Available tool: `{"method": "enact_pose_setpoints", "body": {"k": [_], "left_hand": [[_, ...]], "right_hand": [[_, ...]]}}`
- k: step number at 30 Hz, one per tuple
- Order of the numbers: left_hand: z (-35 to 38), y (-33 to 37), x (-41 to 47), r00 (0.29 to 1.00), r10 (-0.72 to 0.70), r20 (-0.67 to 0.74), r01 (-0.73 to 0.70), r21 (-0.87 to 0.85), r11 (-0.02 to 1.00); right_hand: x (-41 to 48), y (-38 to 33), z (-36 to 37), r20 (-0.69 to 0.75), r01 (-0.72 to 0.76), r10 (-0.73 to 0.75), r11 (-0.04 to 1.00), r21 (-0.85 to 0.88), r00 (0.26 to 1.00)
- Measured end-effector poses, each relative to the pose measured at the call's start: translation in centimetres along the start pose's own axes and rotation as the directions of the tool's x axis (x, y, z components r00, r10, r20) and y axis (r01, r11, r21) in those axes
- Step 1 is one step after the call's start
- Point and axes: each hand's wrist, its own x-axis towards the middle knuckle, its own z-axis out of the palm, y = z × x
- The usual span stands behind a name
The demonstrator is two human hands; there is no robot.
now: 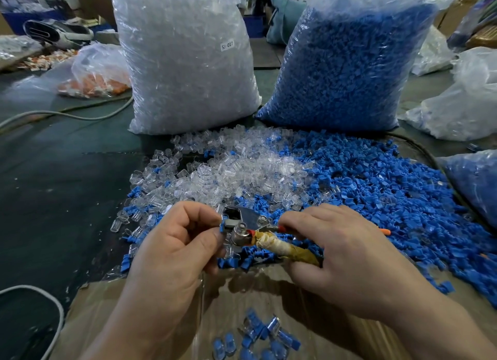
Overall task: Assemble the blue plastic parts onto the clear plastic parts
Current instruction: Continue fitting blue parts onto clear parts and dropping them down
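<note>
A heap of clear plastic parts [231,168] lies mid-table, beside a wider heap of blue plastic parts [376,179] to its right. My right hand [347,254] grips the tape-wrapped handles of a metal plier-like tool [250,225]. My left hand [174,241] pinches a small blue part [222,226] at the tool's jaw; whether a clear part is with it is hidden by my fingers. Several joined blue-and-clear pieces [258,335] lie in a cardboard box [107,306] below my hands.
Two tall bags stand behind the heaps: clear parts [185,58] left, blue parts [347,66] right. A bag of orange pieces [99,77] lies far left. Grey cables [61,113] cross the dark table. More bags [462,104] crowd the right edge.
</note>
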Motion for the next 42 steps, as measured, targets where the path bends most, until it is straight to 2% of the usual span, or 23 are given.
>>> {"method": "enact_pose_setpoints", "body": {"k": [6,9,12,15,20,23,26,29,31,34,37,40,42], "left_hand": [[-0.2,0.4,-0.1,1.000,0.002,-0.009,-0.002,-0.010,1.000],[-0.5,0.1,0.1,0.998,0.001,-0.058,0.002,0.044,0.999],[-0.9,-0.5,0.4,0.993,-0.050,-0.106,0.059,0.090,0.994],[-0.3,-0.6,0.3,0.991,-0.132,-0.018,0.133,0.106,0.985],[0.5,-0.3,0.0,0.990,-0.142,-0.005,0.141,0.192,0.971],[0.7,-0.4,-0.3,0.994,-0.095,-0.055,0.108,0.321,0.941],[1.2,-0.3,-0.9,0.997,-0.046,-0.067,0.071,0.423,0.903],[1.6,-0.3,-1.3,0.999,0.035,-0.016,-0.023,0.470,0.882],[1.7,-0.2,-1.4,0.995,0.104,0.012,-0.097,0.480,0.872],[1.7,0.2,-1.6,0.985,0.171,0.033,-0.166,0.464,0.870],[1.3,0.3,-1.4,0.995,0.099,-0.008,-0.090,0.362,0.928],[1.0,0.6,-1.2,0.992,-0.079,0.094,0.039,0.372,0.927],[0.6,0.6,-1.0,0.987,-0.098,0.124,0.054,0.320,0.946]], "right_hand": [[0.0,-0.4,-0.2,0.002,-0.008,0.008,1.000,0.018,1.000],[-0.4,0.1,-0.1,-0.055,-0.062,0.064,0.997,0.041,0.996],[0.0,0.9,0.2,-0.105,-0.150,0.142,0.986,-0.070,0.984],[0.9,1.7,0.6,-0.080,-0.225,0.214,0.958,-0.178,0.974],[1.7,1.8,0.8,-0.056,-0.256,0.250,0.943,-0.213,0.967],[1.4,1.2,0.7,-0.161,-0.230,0.205,0.960,-0.160,0.966],[0.7,-1.2,0.7,-0.308,-0.084,0.068,0.996,-0.042,0.949],[0.5,-3.3,1.4,-0.208,0.077,-0.083,0.996,-0.038,0.975],[0.5,-3.4,1.8,-0.165,0.101,-0.107,0.994,-0.046,0.980],[0.4,-3.2,1.7,-0.216,0.089,-0.090,0.996,-0.014,0.972],[0.3,-3.4,1.6,-0.248,0.097,-0.094,0.995,-0.001,0.964],[0.3,-4.1,1.4,-0.256,0.124,-0.121,0.992,-0.005,0.959],[0.2,-4.6,1.4,-0.238,0.116,-0.101,0.992,0.050,0.966]]}}
